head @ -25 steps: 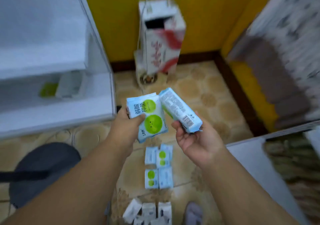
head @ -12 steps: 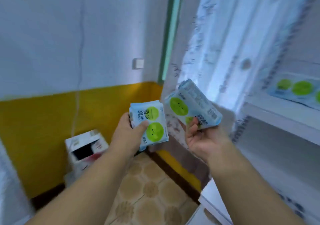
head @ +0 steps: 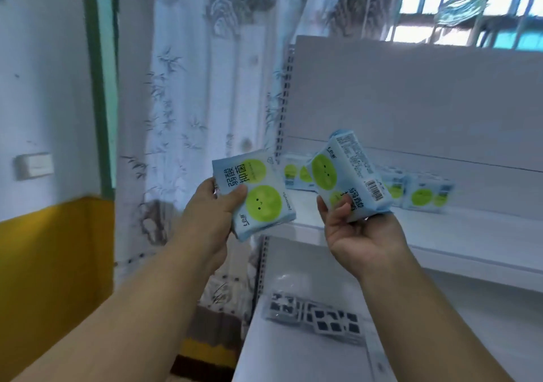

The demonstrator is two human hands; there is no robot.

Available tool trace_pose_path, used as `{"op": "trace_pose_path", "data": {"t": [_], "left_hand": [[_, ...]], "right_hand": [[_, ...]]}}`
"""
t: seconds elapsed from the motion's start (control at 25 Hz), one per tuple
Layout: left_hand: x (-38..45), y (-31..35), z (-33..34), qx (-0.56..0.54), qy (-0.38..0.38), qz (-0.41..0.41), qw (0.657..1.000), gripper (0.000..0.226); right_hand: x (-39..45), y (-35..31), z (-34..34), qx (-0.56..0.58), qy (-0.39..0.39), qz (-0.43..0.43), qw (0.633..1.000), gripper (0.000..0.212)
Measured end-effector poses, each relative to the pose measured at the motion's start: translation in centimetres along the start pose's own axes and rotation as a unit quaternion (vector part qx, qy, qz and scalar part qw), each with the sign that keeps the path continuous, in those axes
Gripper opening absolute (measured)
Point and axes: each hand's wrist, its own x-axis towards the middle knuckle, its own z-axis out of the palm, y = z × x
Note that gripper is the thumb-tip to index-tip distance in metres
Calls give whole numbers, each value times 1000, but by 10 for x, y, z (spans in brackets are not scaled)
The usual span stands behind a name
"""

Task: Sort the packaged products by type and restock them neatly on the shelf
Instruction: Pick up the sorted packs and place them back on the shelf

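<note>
Two blue packs: left hand [head: 216, 205] clamps one [head: 254, 193], right hand [head: 357, 229] another [head: 349, 176], probably bound for matching shelf row [head: 423, 195] at two o'clock.

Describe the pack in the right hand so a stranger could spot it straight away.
Start at the white shelf by the window. In front of its row of blue packs, the right hand holds one pack. Alone among them, it is tilted, barcode side showing.

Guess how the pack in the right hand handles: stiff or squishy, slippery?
Likely soft: the blue-green pack looks slightly dented where the right hand pinches its lower end. Probably light, since that one-end hold carries it tilted. The glossy film wrapper could be somewhat slippery.
</note>
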Motion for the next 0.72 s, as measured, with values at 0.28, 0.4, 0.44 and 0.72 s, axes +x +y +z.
{"op": "trace_pose_path", "data": {"t": [0.28,0.4,0.44,0.72], "left_hand": [[66,-33,126,45,-14,-6,999,27],[95,-49,171,157,-36,31,986,28],[105,-51,181,227,-51,53,971,30],[171,-58,208,652,-160,87,736,41]], "right_hand": [[61,-137,-27,-57,14,-39,997,37],[92,-185,-44,-72,41,-34,996,37],[101,-195,-48,-68,49,-28,996,38],[146,-202,-54,-65,69,0,996,48]]}}
